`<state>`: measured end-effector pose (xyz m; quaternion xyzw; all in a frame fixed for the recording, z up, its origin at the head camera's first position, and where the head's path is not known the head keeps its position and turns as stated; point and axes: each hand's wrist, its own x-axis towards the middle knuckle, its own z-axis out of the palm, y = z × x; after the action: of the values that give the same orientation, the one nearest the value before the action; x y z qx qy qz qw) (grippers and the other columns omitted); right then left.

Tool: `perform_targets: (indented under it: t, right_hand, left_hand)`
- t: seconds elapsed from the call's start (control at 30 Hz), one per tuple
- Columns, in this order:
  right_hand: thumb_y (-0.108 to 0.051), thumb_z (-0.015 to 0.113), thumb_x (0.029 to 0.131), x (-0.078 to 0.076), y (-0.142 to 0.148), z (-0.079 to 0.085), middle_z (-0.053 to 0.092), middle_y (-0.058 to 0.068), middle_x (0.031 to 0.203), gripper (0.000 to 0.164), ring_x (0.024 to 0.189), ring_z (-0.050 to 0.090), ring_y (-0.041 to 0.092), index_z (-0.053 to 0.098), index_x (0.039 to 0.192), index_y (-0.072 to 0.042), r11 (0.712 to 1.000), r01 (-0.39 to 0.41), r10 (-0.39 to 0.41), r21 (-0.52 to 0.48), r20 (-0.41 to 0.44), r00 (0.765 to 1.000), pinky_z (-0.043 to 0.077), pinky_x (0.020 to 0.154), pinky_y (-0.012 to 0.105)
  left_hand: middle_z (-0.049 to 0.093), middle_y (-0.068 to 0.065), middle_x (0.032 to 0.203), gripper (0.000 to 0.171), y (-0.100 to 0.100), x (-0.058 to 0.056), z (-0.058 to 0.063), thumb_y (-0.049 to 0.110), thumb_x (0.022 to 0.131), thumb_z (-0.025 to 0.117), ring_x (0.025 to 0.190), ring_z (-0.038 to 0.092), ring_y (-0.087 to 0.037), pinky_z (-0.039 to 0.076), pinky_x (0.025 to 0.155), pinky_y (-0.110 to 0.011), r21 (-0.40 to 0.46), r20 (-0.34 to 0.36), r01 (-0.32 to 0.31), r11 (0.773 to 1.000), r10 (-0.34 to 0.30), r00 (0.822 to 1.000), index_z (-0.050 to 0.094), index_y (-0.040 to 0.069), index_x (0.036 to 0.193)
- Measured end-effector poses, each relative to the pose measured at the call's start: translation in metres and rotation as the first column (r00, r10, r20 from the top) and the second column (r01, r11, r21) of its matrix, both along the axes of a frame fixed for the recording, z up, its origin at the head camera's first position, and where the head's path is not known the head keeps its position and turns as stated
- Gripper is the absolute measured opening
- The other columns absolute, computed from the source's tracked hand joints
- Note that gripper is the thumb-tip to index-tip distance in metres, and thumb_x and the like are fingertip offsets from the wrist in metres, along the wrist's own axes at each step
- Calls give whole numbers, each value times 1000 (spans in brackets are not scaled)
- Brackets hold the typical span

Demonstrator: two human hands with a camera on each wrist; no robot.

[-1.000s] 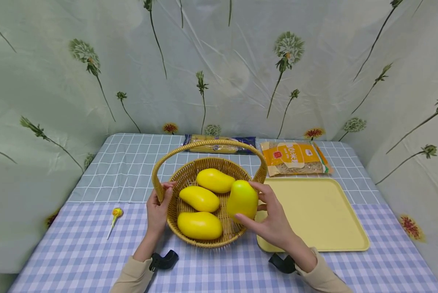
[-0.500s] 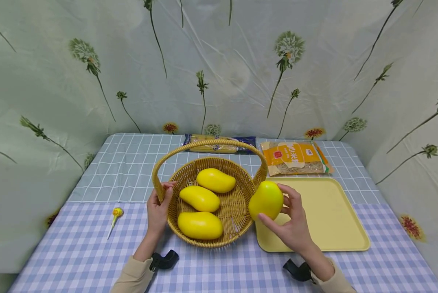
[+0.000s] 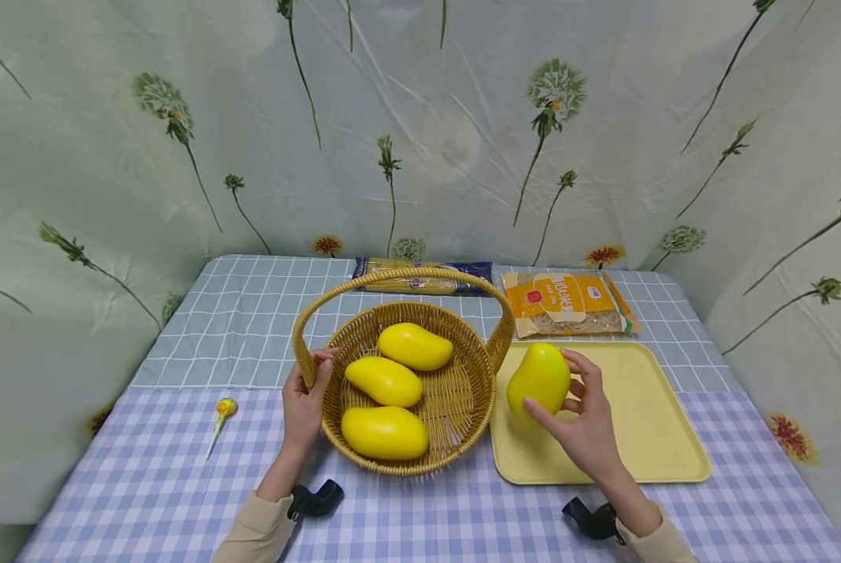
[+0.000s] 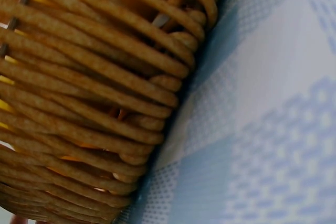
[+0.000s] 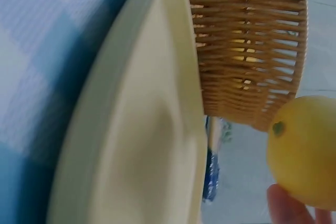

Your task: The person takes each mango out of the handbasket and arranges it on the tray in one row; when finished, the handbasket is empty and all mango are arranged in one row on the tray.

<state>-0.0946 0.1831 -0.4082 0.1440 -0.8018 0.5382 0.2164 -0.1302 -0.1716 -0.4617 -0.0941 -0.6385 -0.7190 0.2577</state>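
Note:
My right hand [image 3: 589, 426] pinches a yellow mango [image 3: 538, 379] between thumb and fingers, above the left part of the pale yellow tray [image 3: 645, 422]. In the right wrist view that mango [image 5: 305, 150] hangs apart from the tray, with fingertips [image 5: 286, 208] against it. A wicker basket [image 3: 463, 395] with a tall arched handle stands left of the tray. Three mangoes lie inside it: one at the back [image 3: 415, 346], one in the middle [image 3: 384, 381] and one at the front [image 3: 384, 432]. My left hand [image 3: 304, 410] holds the basket's left rim at the handle's base.
A lollipop [image 3: 222, 422] lies on the checked cloth at the left. Behind the basket is a blue-ended pack of spaghetti [image 3: 427, 277]. An orange bag of noodles [image 3: 564, 303] lies just behind the tray. A floral curtain [image 3: 456, 141] closes off the back.
My right hand has carried its mango rightward, from over the basket's right side to above the tray. The left hand and the basket have stayed in place.

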Motion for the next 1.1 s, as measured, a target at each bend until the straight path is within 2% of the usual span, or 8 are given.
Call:
perform_targets:
  t: [0.1,0.2,0.3,0.43,0.6,0.83,0.97,1.1]
  right_hand:
    - [10,80,67,-6,8,-12,47,9,113,83,81,56,11,39,137,-5,998,39,-42,39,91,995,51,62,19]
    - [-1,81,73,-11,14,-20,48,9,114,80,81,56,18,37,140,-13,994,41,-60,103,193,979,50,64,22]
    - [-13,79,78,-15,17,-24,48,12,114,76,83,54,24,36,140,-17,986,13,-60,169,278,959,49,65,27]
    - [-24,78,80,-18,17,-27,47,16,114,73,87,50,27,37,140,-16,972,-33,-56,232,368,928,46,66,32]
    - [-31,77,81,-22,16,-27,51,17,111,72,89,50,28,38,139,-14,961,-67,-57,268,431,901,45,68,35]
    - [-41,74,82,-30,15,-29,56,15,105,73,83,52,24,39,140,-15,955,-90,-79,283,535,841,44,66,33]
    - [-44,72,82,-33,14,-28,56,13,101,72,82,50,23,41,139,-13,950,-93,-94,297,560,823,42,65,32]
    - [-47,71,82,-34,14,-28,55,12,99,72,84,49,23,43,137,-10,944,-101,-105,314,577,810,41,66,32]
  left_hand:
    - [63,-20,106,16,0,0,0,-4,96,50,110,55,-21,39,93,-25,-5,-8,-3,1000,3,1000,53,-16,106]
    - [63,-20,106,15,1,-1,1,-4,96,50,110,55,-21,39,93,-25,-7,-11,-6,1000,6,1000,54,-15,106]
    - [63,-21,106,15,1,0,2,-5,95,49,109,55,-21,39,94,-26,-1,-16,-3,1000,3,1000,54,-15,106]
    - [63,-22,106,14,1,2,2,-7,95,49,109,56,-21,40,94,-26,11,-18,-2,1000,2,1000,54,-14,106]
    - [62,-21,106,14,-1,2,1,-6,95,48,109,54,-23,39,94,-25,6,-18,-2,1000,2,1000,54,-13,106]
    - [63,-20,105,14,-1,0,-1,-5,95,50,109,55,-21,39,93,-25,7,-37,4,1000,-4,999,54,-15,105]
    - [63,-21,105,15,0,-1,0,-6,95,50,109,55,-21,39,94,-25,9,-47,6,1000,-6,999,52,-17,105]
    - [62,-23,106,15,0,0,-1,-5,95,50,110,54,-22,39,94,-25,5,-25,4,1000,-4,1000,54,-15,106]
